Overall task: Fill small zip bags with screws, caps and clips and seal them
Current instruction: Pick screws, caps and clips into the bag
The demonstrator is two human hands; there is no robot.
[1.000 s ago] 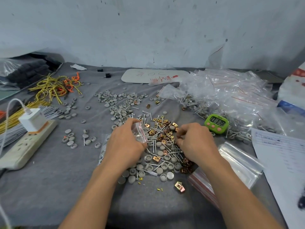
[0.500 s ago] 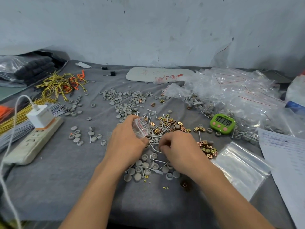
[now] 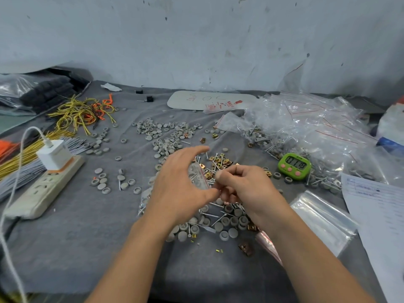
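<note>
Nearest on the grey cloth surface (image 3: 87,237): a stray brass clip (image 3: 246,249), then a heap of grey caps (image 3: 227,224) and screws (image 3: 211,214) under the wrists.

Left hand (image 3: 177,189): thumb and forefinger spread apart, other fingers hidden. The small zip bag (image 3: 197,174) stands in that span; cannot tell whether the grip clamps it.

Right hand (image 3: 247,189): fingers curled, tips bunched at the bag's red-striped edge. Contents of the grip are too small to tell.

Right: stack of empty zip bags (image 3: 323,219), green timer (image 3: 294,166). Left: power strip (image 3: 43,186).

Farther back: scattered caps, a heap of filled bags (image 3: 306,123), yellow wires (image 3: 80,114).
</note>
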